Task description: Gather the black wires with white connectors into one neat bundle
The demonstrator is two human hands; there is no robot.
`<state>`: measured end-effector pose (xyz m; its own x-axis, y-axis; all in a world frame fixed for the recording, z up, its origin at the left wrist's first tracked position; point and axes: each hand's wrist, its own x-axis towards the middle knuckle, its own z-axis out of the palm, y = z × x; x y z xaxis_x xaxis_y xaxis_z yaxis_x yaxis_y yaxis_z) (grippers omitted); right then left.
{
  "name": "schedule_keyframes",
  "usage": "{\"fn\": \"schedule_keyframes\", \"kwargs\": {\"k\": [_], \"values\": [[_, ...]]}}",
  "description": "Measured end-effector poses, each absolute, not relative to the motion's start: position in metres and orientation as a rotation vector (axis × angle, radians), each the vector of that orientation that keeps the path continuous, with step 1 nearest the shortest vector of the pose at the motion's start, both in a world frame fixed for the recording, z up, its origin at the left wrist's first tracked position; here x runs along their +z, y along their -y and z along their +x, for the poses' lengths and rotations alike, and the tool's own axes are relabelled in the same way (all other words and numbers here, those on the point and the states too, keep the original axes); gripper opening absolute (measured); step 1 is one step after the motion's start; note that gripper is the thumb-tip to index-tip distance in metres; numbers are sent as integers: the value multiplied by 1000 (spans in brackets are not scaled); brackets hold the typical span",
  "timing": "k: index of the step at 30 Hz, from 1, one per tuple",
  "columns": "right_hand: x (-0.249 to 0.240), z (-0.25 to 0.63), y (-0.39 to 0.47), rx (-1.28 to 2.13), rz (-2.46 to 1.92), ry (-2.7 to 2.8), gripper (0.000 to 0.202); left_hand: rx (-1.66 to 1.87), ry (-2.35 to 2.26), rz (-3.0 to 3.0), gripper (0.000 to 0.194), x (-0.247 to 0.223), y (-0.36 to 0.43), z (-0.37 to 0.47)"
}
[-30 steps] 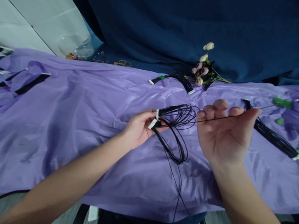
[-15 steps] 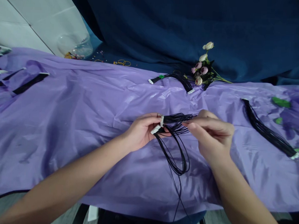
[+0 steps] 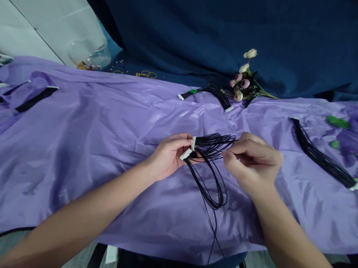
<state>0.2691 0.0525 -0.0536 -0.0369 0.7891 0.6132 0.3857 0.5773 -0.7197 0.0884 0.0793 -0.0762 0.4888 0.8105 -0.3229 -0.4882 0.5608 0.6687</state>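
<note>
A black wire harness [image 3: 213,141] with two white connectors is held above the purple cover. My left hand [image 3: 172,153] is closed on it, thumb against the upper white connector [image 3: 193,143]. Just below sits the lower white connector [image 3: 186,154], from which black wires loop down and back up. Two loose wire ends [image 3: 214,232] hang toward the table's front edge. At the right end of the upper wires, my right hand [image 3: 252,160] is closed, thumb and fingers pinched on black wire. How many strands it grips is hidden by the fingers.
Other black wire harnesses lie around: one at the back [image 3: 211,91], one at right [image 3: 321,157], several at far left [image 3: 36,99]. Artificial flowers [image 3: 241,81] rest at the back edge. A clear plastic container [image 3: 90,54] lies tipped, with small beads and rubber bands [image 3: 146,74] nearby.
My right hand has shifted slightly right, its thumb bending in toward the fingers. The upper wires look more fanned out. My left hand and the connectors stay almost where they were.
</note>
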Motion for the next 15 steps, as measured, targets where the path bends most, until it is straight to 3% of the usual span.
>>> {"fn": "schedule_keyframes", "kwargs": {"k": [15], "values": [[-55,272,-54,358,-1011,1740,9,822,-675,534,7,-77,-80,87]]}}
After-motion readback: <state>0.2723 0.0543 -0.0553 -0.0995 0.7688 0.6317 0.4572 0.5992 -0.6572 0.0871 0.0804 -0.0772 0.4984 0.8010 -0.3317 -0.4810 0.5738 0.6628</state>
